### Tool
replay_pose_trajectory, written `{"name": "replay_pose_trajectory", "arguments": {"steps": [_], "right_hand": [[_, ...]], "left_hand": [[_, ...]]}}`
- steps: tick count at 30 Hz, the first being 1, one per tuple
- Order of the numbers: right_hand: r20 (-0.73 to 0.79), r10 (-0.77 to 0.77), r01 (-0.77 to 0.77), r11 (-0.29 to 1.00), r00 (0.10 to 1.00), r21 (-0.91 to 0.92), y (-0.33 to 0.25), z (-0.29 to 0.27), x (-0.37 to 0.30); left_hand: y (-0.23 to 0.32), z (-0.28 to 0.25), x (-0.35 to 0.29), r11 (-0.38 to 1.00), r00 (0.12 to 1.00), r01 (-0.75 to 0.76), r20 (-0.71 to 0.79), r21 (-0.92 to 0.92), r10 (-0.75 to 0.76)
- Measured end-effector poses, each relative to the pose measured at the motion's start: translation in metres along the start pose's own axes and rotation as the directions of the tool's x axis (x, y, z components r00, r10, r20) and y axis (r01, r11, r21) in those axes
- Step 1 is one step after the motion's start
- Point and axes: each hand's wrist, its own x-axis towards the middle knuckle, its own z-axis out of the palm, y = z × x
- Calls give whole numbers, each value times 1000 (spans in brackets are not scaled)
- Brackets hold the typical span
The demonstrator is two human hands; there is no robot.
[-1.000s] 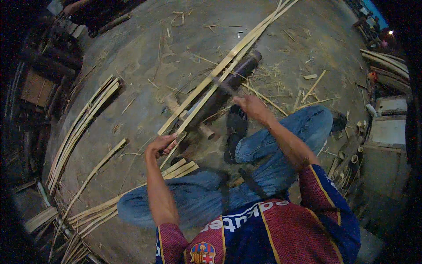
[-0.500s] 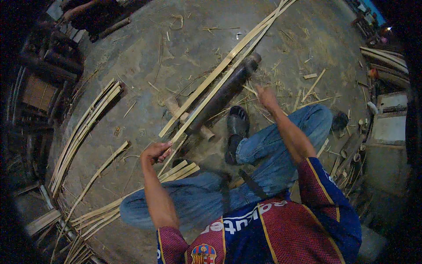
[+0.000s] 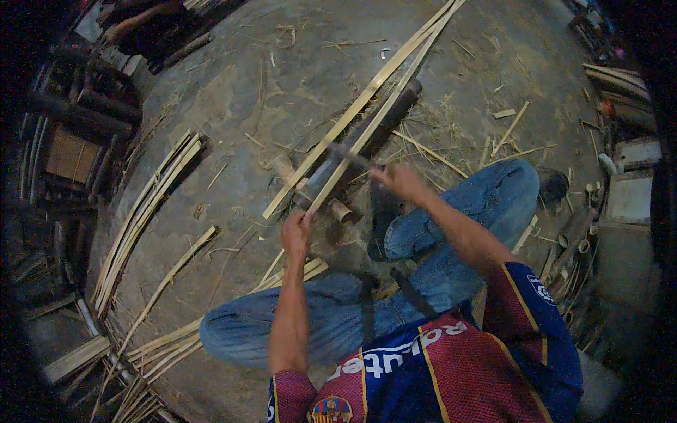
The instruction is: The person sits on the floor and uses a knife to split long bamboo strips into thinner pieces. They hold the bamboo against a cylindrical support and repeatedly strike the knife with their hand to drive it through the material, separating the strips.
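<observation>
My left hand point(image 3: 296, 229) pinches the near end of a long pale bamboo strip point(image 3: 383, 109). That strip slants away to the far right over a dark round log point(image 3: 402, 107). Closed on a knife handle, my right hand point(image 3: 400, 182) is to the right of the strip. The knife's point(image 3: 360, 160) blade is blurred and crosses the strip, pointing left; whether it cuts in cannot be told. A second, wider strip point(image 3: 355, 108) runs along the left and meets the first at the far end. Behind the log's near end shows a short wooden peg point(image 3: 340, 211).
Curved strips point(image 3: 148, 218) lie in a bundle on the left floor, beside a single strip point(image 3: 173, 273). More strips point(image 3: 166, 344) spread past my left knee. Shavings and offcuts point(image 3: 504, 113) litter the right side. Cut bamboo pieces point(image 3: 582, 247) are at the far right.
My left hand has moved right and slightly forward with the strip's end. My right hand has come left and nearer, bringing the knife across the strip.
</observation>
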Motion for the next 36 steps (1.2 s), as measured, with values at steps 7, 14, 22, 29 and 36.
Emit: {"name": "replay_pose_trajectory", "arguments": {"steps": [7, 14, 22, 29, 36], "right_hand": [[17, -231, 223, 914, 973, -339, 8, -2, -3], [36, -269, 266, 910, 962, -317, 24, -4, 19], [-205, -37, 25, 998, 978, -64, 26, -33, 29], [-248, -66, 19, 982, 966, -187, 64, -20, 49], [-267, -144, 73, 963, 953, -258, 59, -20, 63]], "left_hand": [[15, -27, 6, 972, 981, 171, 113, -159, -155], [-34, -19, 25, 985, 996, 90, 22, -148, -88], [-32, -41, 20, 971, 985, 106, 154, -215, -74], [-15, -59, 22, 986, 970, 145, 211, -84, -124], [-59, -55, 30, 958, 972, 145, 214, -246, -93]]}}
